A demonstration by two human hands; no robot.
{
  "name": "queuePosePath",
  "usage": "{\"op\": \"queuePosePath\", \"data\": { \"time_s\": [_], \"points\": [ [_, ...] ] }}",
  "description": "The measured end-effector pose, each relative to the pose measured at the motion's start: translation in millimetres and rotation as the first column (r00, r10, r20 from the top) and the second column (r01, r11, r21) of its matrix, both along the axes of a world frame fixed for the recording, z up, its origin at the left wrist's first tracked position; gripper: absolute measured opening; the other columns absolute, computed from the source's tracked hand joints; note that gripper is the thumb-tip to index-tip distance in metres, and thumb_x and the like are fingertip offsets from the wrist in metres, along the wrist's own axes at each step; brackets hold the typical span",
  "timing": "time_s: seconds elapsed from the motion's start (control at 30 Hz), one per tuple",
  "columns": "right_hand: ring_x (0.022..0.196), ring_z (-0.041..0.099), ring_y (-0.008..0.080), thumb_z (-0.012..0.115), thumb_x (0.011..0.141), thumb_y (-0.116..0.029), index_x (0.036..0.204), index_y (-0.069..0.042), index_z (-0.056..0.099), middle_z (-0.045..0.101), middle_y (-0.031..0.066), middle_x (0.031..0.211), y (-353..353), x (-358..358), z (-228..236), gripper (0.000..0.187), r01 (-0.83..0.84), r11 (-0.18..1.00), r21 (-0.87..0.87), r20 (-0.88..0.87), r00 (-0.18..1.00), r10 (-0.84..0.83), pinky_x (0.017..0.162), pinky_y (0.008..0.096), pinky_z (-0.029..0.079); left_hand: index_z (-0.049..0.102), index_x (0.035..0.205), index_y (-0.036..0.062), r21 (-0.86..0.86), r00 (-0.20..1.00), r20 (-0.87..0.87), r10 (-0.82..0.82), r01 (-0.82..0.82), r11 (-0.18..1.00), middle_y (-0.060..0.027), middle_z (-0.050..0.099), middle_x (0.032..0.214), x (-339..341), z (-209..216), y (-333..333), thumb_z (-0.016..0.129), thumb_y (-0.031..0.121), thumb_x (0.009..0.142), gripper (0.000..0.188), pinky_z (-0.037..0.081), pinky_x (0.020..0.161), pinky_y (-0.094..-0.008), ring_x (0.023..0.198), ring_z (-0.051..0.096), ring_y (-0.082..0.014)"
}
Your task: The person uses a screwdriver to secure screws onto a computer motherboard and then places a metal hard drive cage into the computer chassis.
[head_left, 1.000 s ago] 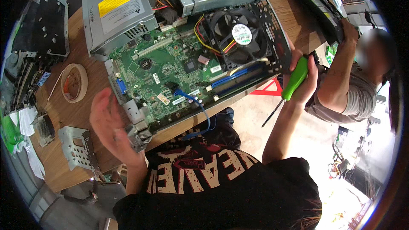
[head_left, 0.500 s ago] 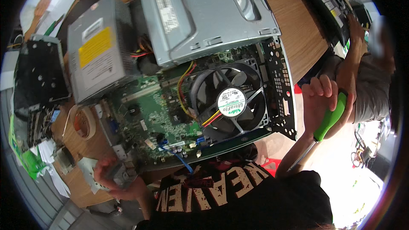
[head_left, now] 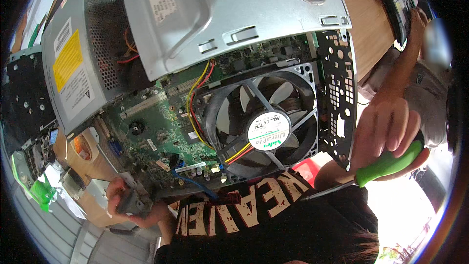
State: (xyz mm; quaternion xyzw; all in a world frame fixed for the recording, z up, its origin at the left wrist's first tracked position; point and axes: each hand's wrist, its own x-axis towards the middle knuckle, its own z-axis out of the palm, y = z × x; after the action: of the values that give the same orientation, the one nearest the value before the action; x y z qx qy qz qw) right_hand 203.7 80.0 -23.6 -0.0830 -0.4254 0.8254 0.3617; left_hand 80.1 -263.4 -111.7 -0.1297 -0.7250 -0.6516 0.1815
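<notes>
Showing at either side of the work, the wooden desk [head_left: 375,22] is the broadest feature, followed by the opened computer chassis [head_left: 342,150], which fills the centre and overlaps the top of the person's black shirt [head_left: 303,234]. A grey metal cover [head_left: 234,14] spans the chassis's far side; a boxy power supply [head_left: 75,71] with a yellow label sits to its left. Nearer lies the green circuit board [head_left: 161,137], with a black fan [head_left: 269,131] at its right. The right hand [head_left: 386,126], just beside the chassis's right end, has its grip closed round a green-handled screwdriver [head_left: 386,167], the shaft pointing left before the shirt. The left hand [head_left: 150,216] has its grip curled about a metal corner piece [head_left: 136,200] at the chassis's lower left. Smallest, a thin blue cable [head_left: 198,186] trails from the board's near edge.
</notes>
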Motion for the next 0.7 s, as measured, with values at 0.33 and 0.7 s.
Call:
{"op": "queuePosePath", "data": {
  "time_s": [0.33,0.7],
  "points": [
    [0.056,0.032,0.0100,0.070,0.068,-0.050,0.081,-0.008,0.050,0.042,0.0008,0.071,43.6,15.9,24.8,0.049,0.339,0.895,0.290,-0.269,0.926,-0.264,0.050,0.0249,0.025,0.043,0.111,0.0086,-0.050,0.998,-0.010,-0.062,0.061,0.997,-0.0215,0.048,0.108,-1.0,1.5,-6.4,0.039,0.045,0.086,0.045,0.037,0.091,-0.0461,0.099,0.048,-0.0315],
    [0.056,0.029,0.0109,0.063,0.064,-0.073,0.086,-0.008,0.055,0.043,0.0003,0.073,49.5,-22.4,-3.2,0.069,0.520,0.548,0.656,-0.353,0.852,-0.386,0.049,0.0250,0.020,0.043,0.106,0.0069,-0.195,0.994,-0.033,0.102,-0.107,0.975,-0.0199,0.049,0.101,-3.0,2.8,15.0,0.040,0.047,0.084,0.046,0.038,0.085,-0.0450,0.096,0.047,-0.0301]
  ]
}}
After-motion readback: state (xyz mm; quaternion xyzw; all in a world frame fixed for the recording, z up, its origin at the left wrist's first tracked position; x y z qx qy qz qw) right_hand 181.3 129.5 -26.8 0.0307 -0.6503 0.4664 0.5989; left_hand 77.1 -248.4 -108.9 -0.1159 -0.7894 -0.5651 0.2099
